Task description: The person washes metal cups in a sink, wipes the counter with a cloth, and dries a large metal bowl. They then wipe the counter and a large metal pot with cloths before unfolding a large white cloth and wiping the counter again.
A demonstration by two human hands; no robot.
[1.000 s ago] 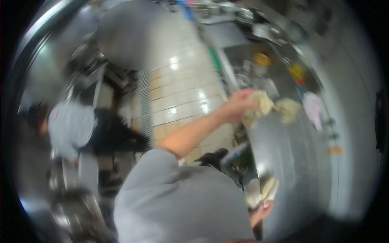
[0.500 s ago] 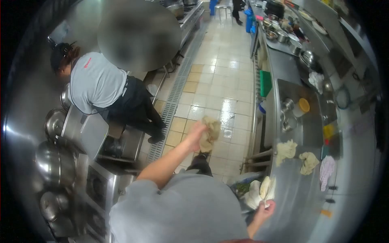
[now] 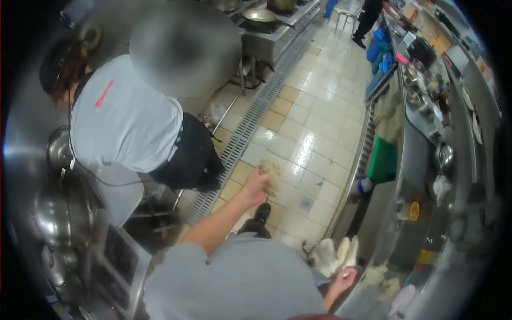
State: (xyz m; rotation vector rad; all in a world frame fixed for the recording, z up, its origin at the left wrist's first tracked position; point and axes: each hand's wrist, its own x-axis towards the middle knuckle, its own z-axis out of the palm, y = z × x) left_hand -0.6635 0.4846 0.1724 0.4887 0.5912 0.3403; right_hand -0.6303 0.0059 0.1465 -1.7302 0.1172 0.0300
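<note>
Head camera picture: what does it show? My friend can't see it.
In a restaurant kitchen, the person's left hand holds a pale crumpled rag out over the tiled floor, while the right hand grips a bundle of pale rags by the steel counter. A co-worker in a grey shirt bends over pots at the left.
</note>
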